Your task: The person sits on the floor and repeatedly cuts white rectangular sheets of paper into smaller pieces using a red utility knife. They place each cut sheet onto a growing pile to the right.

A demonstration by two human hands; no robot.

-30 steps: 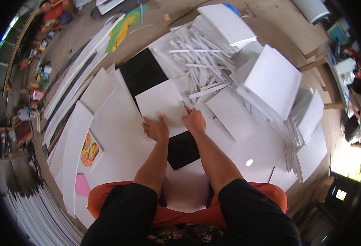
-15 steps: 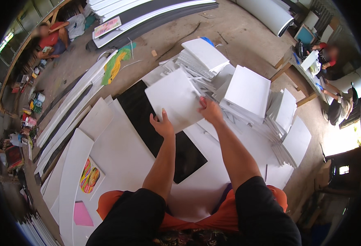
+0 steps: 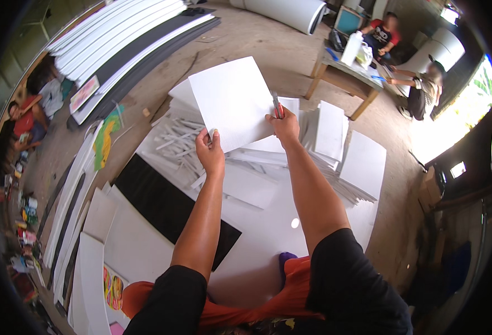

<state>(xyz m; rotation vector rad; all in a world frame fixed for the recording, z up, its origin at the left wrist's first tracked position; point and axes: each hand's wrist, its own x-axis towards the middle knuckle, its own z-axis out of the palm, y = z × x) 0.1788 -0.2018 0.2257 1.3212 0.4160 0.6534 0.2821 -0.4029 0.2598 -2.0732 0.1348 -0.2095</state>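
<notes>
Our left hand (image 3: 210, 152) pinches a white sheet (image 3: 232, 100) by its lower left; our right hand (image 3: 284, 125) clasps a red cutter (image 3: 279, 110) beside it. Loose strips (image 3: 178, 139) clutter our left, stacked panels (image 3: 329, 131) our right, a black board (image 3: 156, 192) nearer us.

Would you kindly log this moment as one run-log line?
left hand: holding white rectangular sheet; right hand: holding red-and-grey cutter, sheet's right side; nearby: white strips, black rectangular panel

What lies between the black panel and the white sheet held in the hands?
In the head view, a heap of thin white strips shows between the black panel and the white sheet; the left hand partly covers that stretch.
</notes>
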